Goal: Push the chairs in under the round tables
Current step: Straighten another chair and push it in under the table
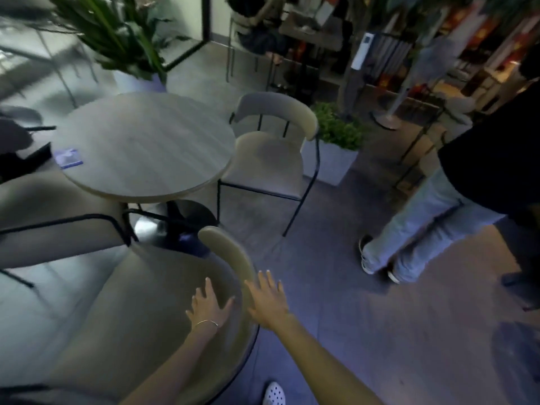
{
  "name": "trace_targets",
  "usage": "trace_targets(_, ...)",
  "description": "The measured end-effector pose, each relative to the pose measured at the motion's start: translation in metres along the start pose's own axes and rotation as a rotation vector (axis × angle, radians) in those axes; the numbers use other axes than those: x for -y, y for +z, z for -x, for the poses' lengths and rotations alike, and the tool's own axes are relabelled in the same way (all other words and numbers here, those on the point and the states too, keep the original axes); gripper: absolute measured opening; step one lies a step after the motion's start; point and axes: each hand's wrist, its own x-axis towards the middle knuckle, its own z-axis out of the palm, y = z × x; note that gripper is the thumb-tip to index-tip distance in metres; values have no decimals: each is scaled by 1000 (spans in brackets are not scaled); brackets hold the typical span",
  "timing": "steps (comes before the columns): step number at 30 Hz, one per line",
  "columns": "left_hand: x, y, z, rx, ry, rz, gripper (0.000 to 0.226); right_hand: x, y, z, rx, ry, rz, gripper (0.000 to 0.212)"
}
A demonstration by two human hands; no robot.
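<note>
Your left hand [209, 305], fingers spread and gripping nothing, hovers over the seat of the nearest chair [163, 317], while your right hand [270, 299], also splayed flat, rests at the curved backrest just beside it. Ahead of both hands stands the round table [146, 144], a blue card [69, 158] near its left edge. A second chair [271, 153] sits beyond your right hand, partly tucked against the table.

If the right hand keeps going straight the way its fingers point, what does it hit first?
Probably the curved backrest of the near chair: the right hand, open with fingers spread, already lies at its rim, pointing up and slightly left. Contact cannot be confirmed through the blur.
</note>
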Motion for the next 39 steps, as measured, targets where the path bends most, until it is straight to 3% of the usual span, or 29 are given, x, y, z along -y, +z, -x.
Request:
trace_targets(7,-16,31,18,-86,-214,151,89,-40,-10,-21,79,-201,54,59)
trace_targets(17,35,44,38,-156,-542,309,82,-18,-6,-63,207,-431,274,59)
trace_targets(24,77,54,48,-241,-738,73,68,-17,0,-106,223,-446,457,48)
trace_targets(29,89,66,47,-295,-810,-90,64,-10,-1,-136,98,-459,496,81)
trace_targets(32,95,65,45,-403,-944,2,70,1,-2,-157,12,-479,470,91)
trace_targets(35,104,56,42,-540,-1030,270,70,11,-5,-184,-85,-477,420,86)
trace_targets(39,116,46,39,-602,-1102,462,77,25,-23,-220,-29,-422,233,96)
